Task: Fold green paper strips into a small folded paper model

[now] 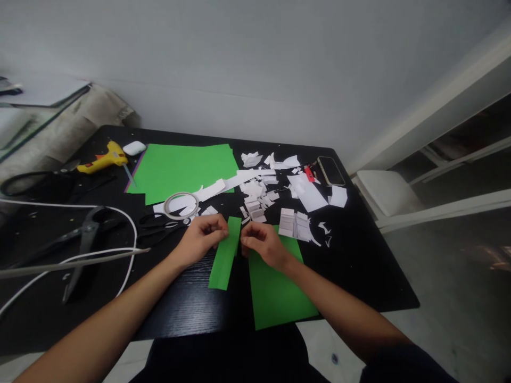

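Note:
A narrow green paper strip [224, 258] lies on the black table [359, 260], running from the table's middle toward me. My left hand [203, 238] pinches its left edge near the far end with fingers curled. My right hand [261, 243] is curled at the strip's right edge, fingertips pinched by the paper. A larger green sheet [275, 290] lies under my right wrist, reaching the table's near edge.
A big green sheet [183, 169] lies at the back. Several white paper scraps [259, 194], a tape roll [181, 205], black scissors [159, 226], a yellow glue gun [104, 158], a phone [331, 170], pliers [82, 239] and white cable [128, 234] surround it.

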A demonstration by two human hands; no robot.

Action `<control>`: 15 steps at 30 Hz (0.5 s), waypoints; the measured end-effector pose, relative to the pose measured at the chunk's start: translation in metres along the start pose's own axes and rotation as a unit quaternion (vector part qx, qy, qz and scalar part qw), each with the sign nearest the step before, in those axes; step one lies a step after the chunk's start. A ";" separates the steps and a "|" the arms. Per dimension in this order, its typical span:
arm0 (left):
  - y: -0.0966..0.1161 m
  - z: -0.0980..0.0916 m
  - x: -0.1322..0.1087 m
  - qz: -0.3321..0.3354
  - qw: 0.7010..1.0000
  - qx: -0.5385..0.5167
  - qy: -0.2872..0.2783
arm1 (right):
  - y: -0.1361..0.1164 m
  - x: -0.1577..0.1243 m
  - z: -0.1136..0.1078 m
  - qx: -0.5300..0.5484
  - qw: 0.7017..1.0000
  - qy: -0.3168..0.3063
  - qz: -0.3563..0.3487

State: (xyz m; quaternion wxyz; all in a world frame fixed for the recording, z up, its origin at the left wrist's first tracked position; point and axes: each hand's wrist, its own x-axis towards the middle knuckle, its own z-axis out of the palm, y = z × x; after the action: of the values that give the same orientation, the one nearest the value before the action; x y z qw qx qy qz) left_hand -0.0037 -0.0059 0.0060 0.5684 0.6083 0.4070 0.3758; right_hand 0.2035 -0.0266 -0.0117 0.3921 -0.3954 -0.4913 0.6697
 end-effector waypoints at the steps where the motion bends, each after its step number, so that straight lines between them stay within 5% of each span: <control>1: 0.000 0.000 0.000 0.001 1.000 0.001 0.002 | 0.000 0.000 0.000 -0.001 1.000 0.000 0.000; 15: -0.001 0.002 -0.001 -0.011 0.999 -0.014 -0.027 | 0.000 0.000 -0.001 0.027 1.000 -0.015 -0.007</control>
State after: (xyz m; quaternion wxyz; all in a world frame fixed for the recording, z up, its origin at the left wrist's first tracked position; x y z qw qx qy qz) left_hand -0.0019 -0.0076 0.0052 0.5919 0.6053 0.3931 0.3590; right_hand 0.2042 -0.0264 -0.0118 0.3999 -0.3716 -0.4818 0.6855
